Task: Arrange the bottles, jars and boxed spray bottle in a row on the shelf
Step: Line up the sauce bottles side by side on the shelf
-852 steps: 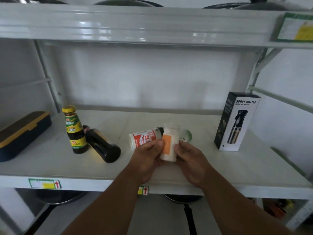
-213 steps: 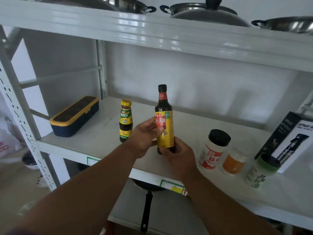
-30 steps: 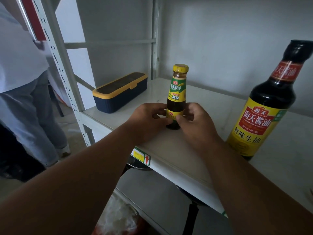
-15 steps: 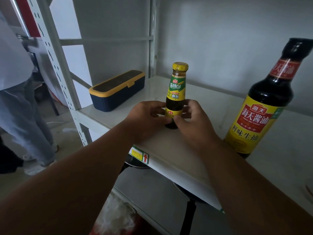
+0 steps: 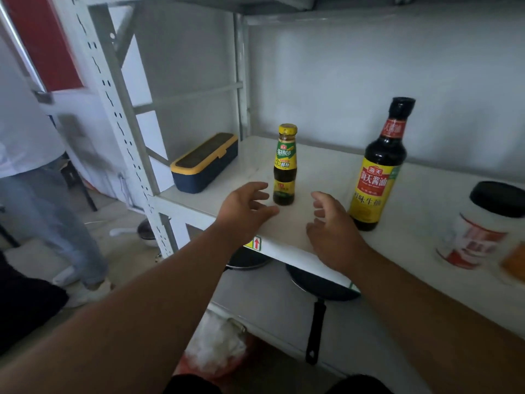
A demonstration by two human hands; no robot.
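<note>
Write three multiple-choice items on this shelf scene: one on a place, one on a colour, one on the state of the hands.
1. Where does the small dark sauce bottle with the green and yellow label stand on the white shelf?
A. Right of the tall dark soy sauce bottle
B. Between the navy box with the yellow rim and the tall soy sauce bottle
C. On the navy box

2. What colour is the small bottle's cap?
A. Yellow
B. Black
C. Red

3. What are the two hands doing?
A. Both grip the small bottle
B. The right hand holds the tall bottle
C. Both are open and hold nothing

Answers:
1 B: the navy box lies to its left, the tall bottle to its right.
2 A: its cap is yellow.
3 C: the left hand and right hand show spread fingers clear of both bottles.
</note>
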